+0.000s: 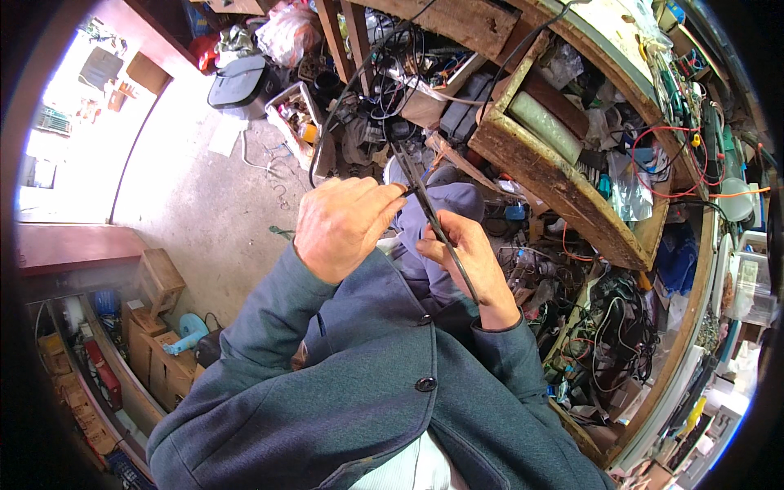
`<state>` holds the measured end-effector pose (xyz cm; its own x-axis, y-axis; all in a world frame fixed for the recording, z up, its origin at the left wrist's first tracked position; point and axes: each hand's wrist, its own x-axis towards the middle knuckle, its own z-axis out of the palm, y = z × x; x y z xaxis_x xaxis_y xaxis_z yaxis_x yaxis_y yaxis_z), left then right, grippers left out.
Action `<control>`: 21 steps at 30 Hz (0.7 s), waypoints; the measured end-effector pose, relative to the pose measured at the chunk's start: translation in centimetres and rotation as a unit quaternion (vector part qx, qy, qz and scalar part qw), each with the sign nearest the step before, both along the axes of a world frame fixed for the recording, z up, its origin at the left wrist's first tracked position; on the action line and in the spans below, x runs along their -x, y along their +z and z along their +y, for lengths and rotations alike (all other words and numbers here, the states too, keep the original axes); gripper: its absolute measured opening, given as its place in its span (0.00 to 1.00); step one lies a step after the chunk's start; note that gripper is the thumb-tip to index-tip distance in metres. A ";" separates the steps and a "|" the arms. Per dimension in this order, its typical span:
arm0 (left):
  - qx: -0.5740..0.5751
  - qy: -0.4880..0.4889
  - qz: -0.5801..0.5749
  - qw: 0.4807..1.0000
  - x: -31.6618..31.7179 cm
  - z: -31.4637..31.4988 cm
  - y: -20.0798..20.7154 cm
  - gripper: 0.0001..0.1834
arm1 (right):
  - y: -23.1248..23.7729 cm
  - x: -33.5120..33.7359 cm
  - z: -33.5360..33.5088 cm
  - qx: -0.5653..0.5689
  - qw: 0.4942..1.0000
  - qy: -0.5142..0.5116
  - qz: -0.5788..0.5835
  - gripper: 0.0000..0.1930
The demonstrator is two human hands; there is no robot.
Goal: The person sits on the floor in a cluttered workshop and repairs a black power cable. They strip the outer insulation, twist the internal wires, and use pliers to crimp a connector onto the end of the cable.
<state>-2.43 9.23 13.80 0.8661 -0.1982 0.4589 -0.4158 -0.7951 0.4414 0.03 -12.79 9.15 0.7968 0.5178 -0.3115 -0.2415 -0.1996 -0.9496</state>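
Wearing a blue-grey jacket (343,367), nearest, at six o'clock. Gripping a long dark tool (426,206) just off centre toward one o'clock, fingers of the right hand (468,255) clamped around it. Meeting its upper half with fingers of the left hand (347,224) together, grip unclear. Facing a worn wooden drawer (563,193) at two, pale floor (196,171) at ten.

Long slim dark object (427,204), slanted, in the right hand (474,257)
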 end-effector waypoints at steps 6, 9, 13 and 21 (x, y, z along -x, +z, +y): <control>0.098 0.023 0.100 0.990 0.5 -0.1 0.2 0.12 | 0.5 0.0 -0.2 0.025 0.999 0.010 0.022 0.12; 0.144 0.044 0.108 0.983 0.6 -0.6 -0.1 0.12 | 0.7 0.1 0.1 -0.010 0.999 0.003 0.033 0.12; 0.154 0.044 0.057 0.985 0.0 -0.8 -0.8 0.09 | 0.8 0.1 0.4 0.032 0.999 -0.004 0.019 0.11; 0.252 0.006 0.103 0.962 -0.1 -0.6 -1.7 0.07 | 1.7 0.2 0.4 0.142 0.978 -0.047 -0.145 0.16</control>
